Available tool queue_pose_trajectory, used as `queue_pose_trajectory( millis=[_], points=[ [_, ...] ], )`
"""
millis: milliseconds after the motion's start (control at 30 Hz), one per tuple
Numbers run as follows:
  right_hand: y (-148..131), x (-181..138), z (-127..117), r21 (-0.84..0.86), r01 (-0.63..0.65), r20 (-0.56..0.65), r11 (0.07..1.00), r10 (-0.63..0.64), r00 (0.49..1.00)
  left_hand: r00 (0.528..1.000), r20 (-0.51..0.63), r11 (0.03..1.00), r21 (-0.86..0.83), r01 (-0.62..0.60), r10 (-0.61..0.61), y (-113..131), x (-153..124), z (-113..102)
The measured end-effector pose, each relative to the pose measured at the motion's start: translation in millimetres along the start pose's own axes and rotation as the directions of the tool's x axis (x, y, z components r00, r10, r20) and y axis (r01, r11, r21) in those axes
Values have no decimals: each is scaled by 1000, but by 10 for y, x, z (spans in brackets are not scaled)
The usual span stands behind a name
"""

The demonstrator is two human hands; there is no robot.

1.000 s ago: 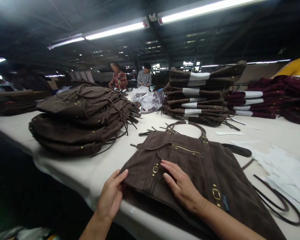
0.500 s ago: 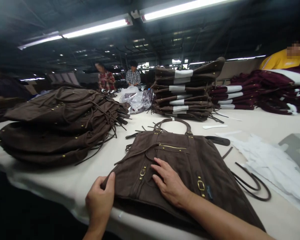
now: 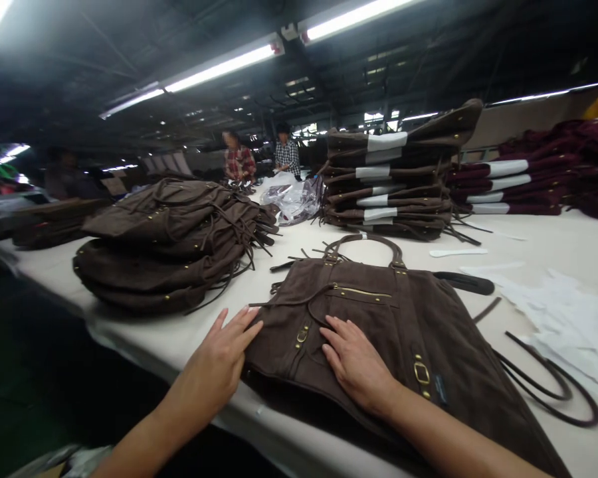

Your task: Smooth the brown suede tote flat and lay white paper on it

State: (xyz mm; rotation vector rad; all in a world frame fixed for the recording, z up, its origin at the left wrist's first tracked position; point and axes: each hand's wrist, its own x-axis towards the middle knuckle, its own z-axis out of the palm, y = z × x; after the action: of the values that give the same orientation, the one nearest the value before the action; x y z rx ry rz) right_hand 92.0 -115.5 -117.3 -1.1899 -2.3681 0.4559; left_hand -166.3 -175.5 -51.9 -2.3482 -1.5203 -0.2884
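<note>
A dark brown handbag lies flat on the pale table, its looped handles pointing away from me. It has a short zip, brass buckles and loose straps on its front. My right hand rests palm down on the bag's front panel, fingers spread. At the bag's left edge is my left hand, fingers stretched out and fingertips against the fabric. Neither hand grips anything. A dark strap trails from the bag's right side onto the table.
A pile of brown bags lies on the left. Behind the handbag rises a stack of brown bags with white bands, next to maroon ones. White sheets lie at right; clear plastic sits behind. Two people stand farther back.
My left hand has let go of the bag's left corner and opened, moving up along its edge. The right hand stays on the front panel. My view has turned left.
</note>
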Motion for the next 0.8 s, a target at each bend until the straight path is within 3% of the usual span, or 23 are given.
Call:
queue_pose_trajectory(
  millis=[100, 167, 233, 300, 367, 467, 567, 667, 733, 800],
  points=[
    [-4, 4, -7, -24, 3, 2, 1000, -3, 1000, 993, -84, 986, -141, -91, 79, 273, 407, -309],
    [0, 4, -22, -29, -3, 13, 1000, 4, 1000, 985, -112, 966, -211, -150, 129, 404, 686, -299],
    [8, 1, -35, -22, -11, 34, 1000, 12, 999, 982, -83, 966, -184, -182, 169, 428, 892, -89],
    [15, -4, -43, -7, -17, 54, 1000, 17, 998, 993, 19, 989, -85, -117, 119, 341, 987, 266],
    [11, -5, -50, 1, -28, 61, 1000, 28, 998, 985, 163, 998, 3, 60, -59, 196, 975, 650],
    [5, 5, -100, -6, -68, 56, 998, 68, 996, 945, 249, 977, 52, 205, -212, 20, 869, 1047],
    [86, 4, -228, -97, -150, -59, 984, 145, 988, 927, 284, 969, 111, 222, -245, -35, 807, 1166],
    [299, -68, -375, -240, -344, -207, 908, 299, 932, 922, 295, 967, 126, 221, -249, -48, 809, 1184],
    [458, -152, -439, -271, -475, -181, 837, 441, 879, 924, 287, 967, 108, 229, -251, -83, 820, 1236],
    [567, -233, -475, -264, -529, -101, 807, 522, 847, 937, 258, 972, 75, 223, -235, -147, 826, 1356]
  ],
)
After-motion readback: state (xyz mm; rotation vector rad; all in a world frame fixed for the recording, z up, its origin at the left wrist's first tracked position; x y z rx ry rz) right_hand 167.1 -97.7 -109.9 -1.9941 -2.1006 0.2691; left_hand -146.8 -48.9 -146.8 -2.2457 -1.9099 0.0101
